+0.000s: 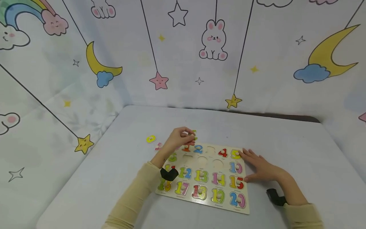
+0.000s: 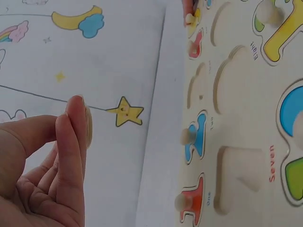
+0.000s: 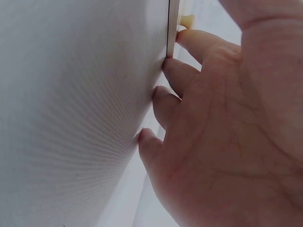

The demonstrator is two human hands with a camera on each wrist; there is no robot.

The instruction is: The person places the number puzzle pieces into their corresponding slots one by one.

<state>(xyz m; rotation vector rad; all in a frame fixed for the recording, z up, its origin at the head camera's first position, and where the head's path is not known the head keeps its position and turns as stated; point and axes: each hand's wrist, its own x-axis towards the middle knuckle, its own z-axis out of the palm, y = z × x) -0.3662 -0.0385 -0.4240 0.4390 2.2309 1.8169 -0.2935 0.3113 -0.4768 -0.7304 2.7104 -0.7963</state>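
Note:
My left hand [image 1: 181, 139] is raised over the far left part of a wooden number puzzle board [image 1: 227, 197], pinching a yellow-green number piece [image 1: 195, 138] between thumb and fingertips. In the left wrist view only a thin edge of this number piece [image 2: 89, 125] shows behind the fingers; its digit is hidden. My right hand [image 1: 264, 167] lies with spread fingers along the board's right side, the index finger by the yellow five [image 1: 235, 154] and the thumb by the fifteen [image 1: 236, 182]. In the right wrist view, fingertips [image 3: 171, 66] meet the board's edge.
A yellow zero [image 1: 151, 139] and a pink piece [image 1: 158, 146] lie on the white table [image 1: 94, 184] left of the board. Knobbed numbers sit in most slots; several bare recesses [image 1: 202, 161] show in the upper two rows. A patterned curtain [image 1: 183, 57] stands behind.

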